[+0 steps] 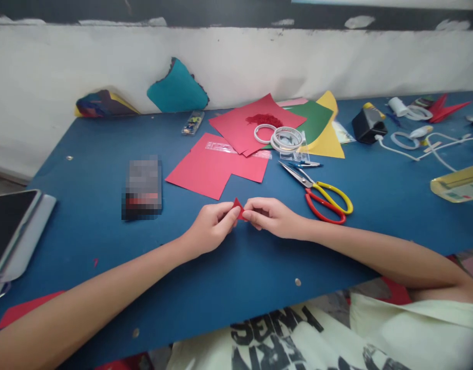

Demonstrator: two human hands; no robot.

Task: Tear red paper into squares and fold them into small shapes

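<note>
A small folded piece of red paper [238, 206] is pinched between my two hands, a little above the blue table. My left hand [211, 226] grips its left side, thumb on top. From the right, my right hand [273, 217] holds the other edge with thumb and fingers closed. Just beyond the hands lie red paper sheets [205, 169], with a clear ruler [220, 147] across them. Scissors [317, 195] with one red and one yellow handle rest to the right of my right hand.
Tape rolls [287, 139] and red thread [265, 120] sit on more red paper, beside green [311, 121] and yellow sheets [326, 141]. A pixelated dark object [143, 186] lies left. Farther right are a black box [369, 126] and white cable [398, 154]. A tablet [13, 226] occupies the left edge.
</note>
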